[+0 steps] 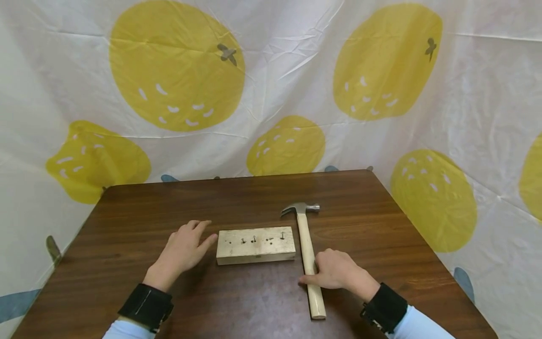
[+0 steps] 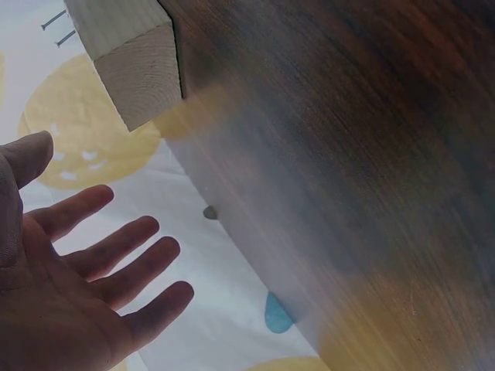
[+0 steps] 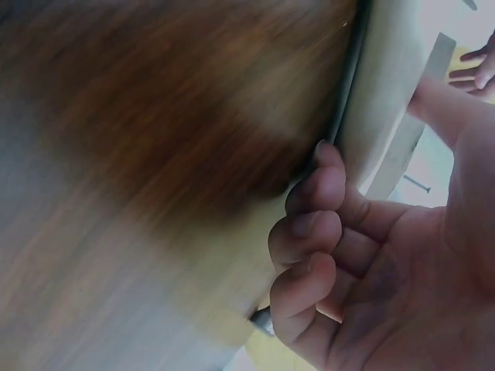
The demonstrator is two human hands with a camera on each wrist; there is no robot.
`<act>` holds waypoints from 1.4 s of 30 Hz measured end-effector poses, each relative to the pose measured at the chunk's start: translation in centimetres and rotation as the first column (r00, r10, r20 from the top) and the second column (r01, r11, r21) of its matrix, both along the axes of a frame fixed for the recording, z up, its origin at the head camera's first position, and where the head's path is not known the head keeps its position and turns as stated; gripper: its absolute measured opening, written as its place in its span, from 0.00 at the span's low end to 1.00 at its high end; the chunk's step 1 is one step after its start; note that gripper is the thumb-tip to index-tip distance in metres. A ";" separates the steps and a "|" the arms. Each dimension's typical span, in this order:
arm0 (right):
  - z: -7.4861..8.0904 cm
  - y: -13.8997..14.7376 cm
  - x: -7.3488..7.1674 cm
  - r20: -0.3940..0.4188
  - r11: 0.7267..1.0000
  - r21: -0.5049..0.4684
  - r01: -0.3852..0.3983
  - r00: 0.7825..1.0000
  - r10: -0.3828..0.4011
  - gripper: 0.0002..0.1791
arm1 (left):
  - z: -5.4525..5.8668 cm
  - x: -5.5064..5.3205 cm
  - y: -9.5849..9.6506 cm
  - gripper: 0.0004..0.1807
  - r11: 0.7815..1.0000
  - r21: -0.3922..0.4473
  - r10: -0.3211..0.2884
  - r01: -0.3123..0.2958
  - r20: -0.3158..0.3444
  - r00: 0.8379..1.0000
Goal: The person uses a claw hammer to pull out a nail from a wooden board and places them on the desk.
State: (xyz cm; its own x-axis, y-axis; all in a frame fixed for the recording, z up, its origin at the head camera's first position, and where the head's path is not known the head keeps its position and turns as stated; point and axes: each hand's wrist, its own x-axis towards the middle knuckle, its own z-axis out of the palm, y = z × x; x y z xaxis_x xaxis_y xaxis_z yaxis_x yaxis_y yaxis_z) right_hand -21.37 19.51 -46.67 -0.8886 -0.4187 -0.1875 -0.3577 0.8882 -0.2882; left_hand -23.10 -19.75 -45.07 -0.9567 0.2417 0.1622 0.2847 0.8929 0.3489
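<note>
A claw hammer [image 1: 306, 245] with a pale wooden handle lies on the table, its metal head [image 1: 301, 208] at the far end. My right hand [image 1: 336, 270] grips the lower half of the handle, thumb on the left side; the right wrist view shows the fingers [image 3: 305, 232] curled at the handle [image 3: 379, 85]. To its left lies a wooden block [image 1: 256, 245] with several nails standing in its top and some small holes. Just left of the block my left hand [image 1: 182, 247] hovers with spread fingers, holding nothing; in the left wrist view the block's end [image 2: 143, 73] is apart from it.
The brown wooden table [image 1: 237, 306] ends at a back edge against a white cloth [image 1: 288, 84] printed with yellow fruit. More of this cloth hangs along the left and right sides. Both wrists wear black bands [image 1: 146, 306].
</note>
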 end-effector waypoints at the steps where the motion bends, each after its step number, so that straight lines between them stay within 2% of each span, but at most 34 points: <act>1: 0.0 -0.1 0.0 -0.001 1.000 0.002 0.006 1.000 -0.006 0.33 | 0.0 0.0 0.0 0.30 1.000 0.000 0.001 -0.001 0.001 1.000; 8: 0.3 -0.2 0.0 0.000 0.992 0.049 0.115 0.993 -0.115 0.26 | -0.1 0.0 0.0 0.30 1.000 -0.002 -0.001 0.001 0.006 1.000; 14: 1.1 0.6 -0.5 -0.018 0.983 0.012 0.183 0.983 -0.182 0.19 | -0.2 0.0 0.0 0.30 1.000 -0.007 0.004 -0.004 0.010 1.000; 20: 1.9 1.0 -0.9 -0.064 0.977 -0.006 0.215 0.975 -0.215 0.17 | -0.3 0.0 0.0 0.30 1.000 -0.002 0.006 -0.006 0.006 1.000; 29: 1.6 1.7 -1.1 -0.131 0.975 0.014 0.224 0.967 -0.220 0.16 | -0.4 -0.1 -0.1 0.30 1.000 -0.006 0.004 -0.004 0.012 1.000; 33: 1.5 2.0 -1.3 -0.137 0.969 0.015 0.247 0.960 -0.243 0.14 | -0.4 -0.1 -0.1 0.30 1.000 -0.006 0.002 -0.002 0.016 1.000; 38: 1.3 2.5 -1.6 -0.155 0.956 -0.055 0.288 0.944 -0.293 0.14 | -0.6 0.0 0.0 0.30 1.000 -0.010 0.000 0.000 0.016 1.000; 42: 1.2 3.0 -1.8 -0.159 0.949 -0.132 0.287 0.939 -0.306 0.14 | -0.8 0.0 0.0 0.29 1.000 -0.010 0.000 0.000 0.015 1.000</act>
State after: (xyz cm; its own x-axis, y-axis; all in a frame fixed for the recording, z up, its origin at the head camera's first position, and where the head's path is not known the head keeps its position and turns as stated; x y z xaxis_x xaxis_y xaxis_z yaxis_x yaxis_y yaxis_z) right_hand -23.15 22.55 -45.44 -0.9900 -0.1402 0.0130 -0.1362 0.9295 -0.3427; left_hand -23.10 -19.78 -45.89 -0.9589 0.2432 0.1460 0.2798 0.8962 0.3443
